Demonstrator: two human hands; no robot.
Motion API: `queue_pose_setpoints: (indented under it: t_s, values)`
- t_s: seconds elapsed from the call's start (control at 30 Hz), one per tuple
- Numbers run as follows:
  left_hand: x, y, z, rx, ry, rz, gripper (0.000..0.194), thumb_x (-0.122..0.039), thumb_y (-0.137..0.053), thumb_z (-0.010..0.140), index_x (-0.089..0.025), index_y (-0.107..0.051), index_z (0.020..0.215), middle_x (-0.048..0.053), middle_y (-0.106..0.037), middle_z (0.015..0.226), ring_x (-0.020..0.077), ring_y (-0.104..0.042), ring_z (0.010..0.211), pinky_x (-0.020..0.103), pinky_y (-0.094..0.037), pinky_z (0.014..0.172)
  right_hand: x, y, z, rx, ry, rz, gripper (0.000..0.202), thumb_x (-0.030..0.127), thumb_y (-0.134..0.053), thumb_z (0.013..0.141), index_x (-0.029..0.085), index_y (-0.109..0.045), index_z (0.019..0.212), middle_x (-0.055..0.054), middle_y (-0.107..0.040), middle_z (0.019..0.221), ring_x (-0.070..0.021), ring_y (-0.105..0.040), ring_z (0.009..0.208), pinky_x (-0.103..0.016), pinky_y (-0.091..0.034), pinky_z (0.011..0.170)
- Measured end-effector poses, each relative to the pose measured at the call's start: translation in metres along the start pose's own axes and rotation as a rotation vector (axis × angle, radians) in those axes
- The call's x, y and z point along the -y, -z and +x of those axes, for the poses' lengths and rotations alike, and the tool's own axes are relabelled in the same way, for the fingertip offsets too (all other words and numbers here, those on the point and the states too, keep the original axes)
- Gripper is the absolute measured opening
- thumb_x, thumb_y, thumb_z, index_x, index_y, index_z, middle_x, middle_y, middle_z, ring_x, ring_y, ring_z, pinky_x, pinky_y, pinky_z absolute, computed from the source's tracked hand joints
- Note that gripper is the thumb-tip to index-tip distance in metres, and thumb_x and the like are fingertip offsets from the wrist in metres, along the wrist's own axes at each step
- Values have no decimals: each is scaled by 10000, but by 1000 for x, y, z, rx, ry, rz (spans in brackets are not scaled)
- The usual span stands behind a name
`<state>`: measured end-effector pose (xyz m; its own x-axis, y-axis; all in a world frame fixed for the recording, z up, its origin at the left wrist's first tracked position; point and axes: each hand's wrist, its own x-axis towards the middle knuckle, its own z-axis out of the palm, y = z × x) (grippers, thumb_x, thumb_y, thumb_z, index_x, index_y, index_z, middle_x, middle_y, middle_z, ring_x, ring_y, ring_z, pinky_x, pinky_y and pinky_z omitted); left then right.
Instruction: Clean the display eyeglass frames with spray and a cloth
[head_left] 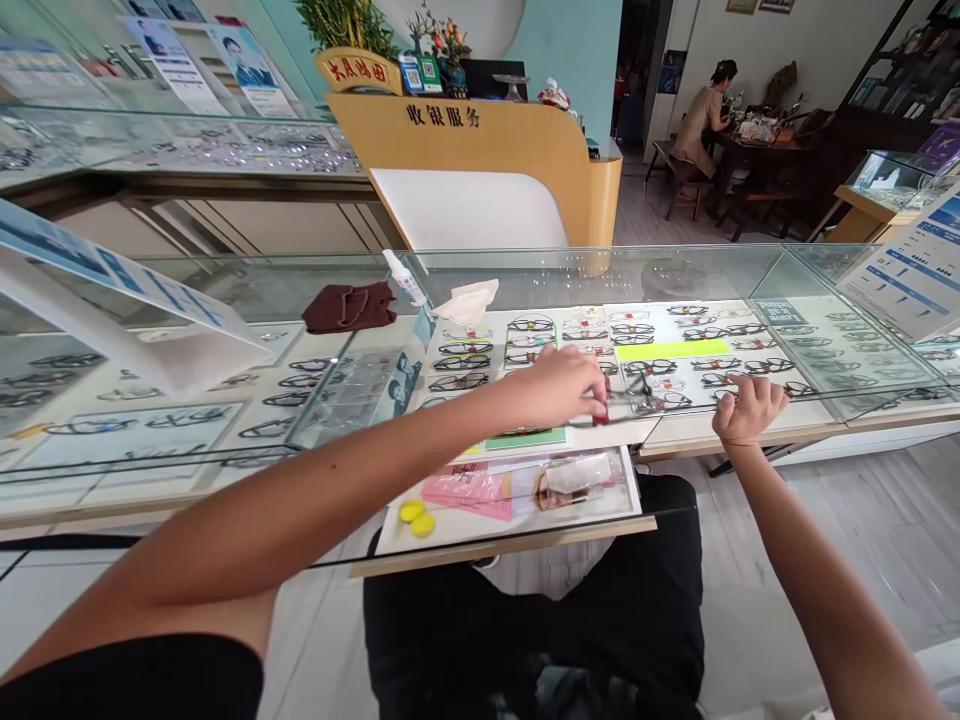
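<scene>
Near the front edge of the counter, the left hand pinches blurred eyeglasses by one end, perhaps to spare the lenses. The right hand rests loosely open on that edge, farther right, seemingly for support. The pouch and bottle lie farther back, apparently out of the way.

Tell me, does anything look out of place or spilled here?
Nothing obviously spilled or damaged. Slightly untidy: the drawer stands open below the glass counter, and a rumpled white tissue lies on top.
</scene>
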<state>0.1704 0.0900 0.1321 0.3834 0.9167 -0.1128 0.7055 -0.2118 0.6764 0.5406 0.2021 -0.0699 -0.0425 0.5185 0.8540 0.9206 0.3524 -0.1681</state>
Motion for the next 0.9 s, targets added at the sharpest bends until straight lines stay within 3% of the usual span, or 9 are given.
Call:
queue_pose_setpoints:
  t_s: [0.13, 0.3, 0.53, 0.9]
  values:
    - [29, 22, 35, -3, 59, 362, 159, -296, -782, 901, -169, -779, 805, 96, -729, 1102, 376, -537, 1289, 593, -280, 1219, -1, -2, 0, -14, 5, -3, 740, 670, -218, 997, 179, -769, 1045, -186, -630, 922, -332, -465, 861, -487, -305, 856]
    - [48, 26, 56, 4, 115, 497, 190, -267, -742, 914, -180, -757, 746, 112, -740, 1069, 356, -548, 1217, 520, -343, 1130, 0, -3, 0, -18, -2, -14, 768, 687, -198, 993, 179, -772, 1026, -188, -645, 927, -334, -490, 865, -492, -319, 859]
    - [46, 21, 75, 21, 102, 573, 153, -290, -706, 949, -199, -796, 866, 131, -769, 1220, 357, -536, 1242, 484, -360, 1067, 4, 0, 1, -14, -4, -38, 786, 675, -171, 995, 176, -777, 1028, -202, -669, 938, -343, -520, 860, -505, -333, 864]
    - [45, 21, 85, 55, 99, 592, 154, -314, -678, 940, -202, -776, 899, 119, -781, 948, 377, -549, 1258, 517, -366, 1100, 6, 5, 3, 84, -38, -67, 697, 625, -234, 971, 185, -771, 1037, -203, -654, 963, -364, -520, 897, -515, -339, 872]
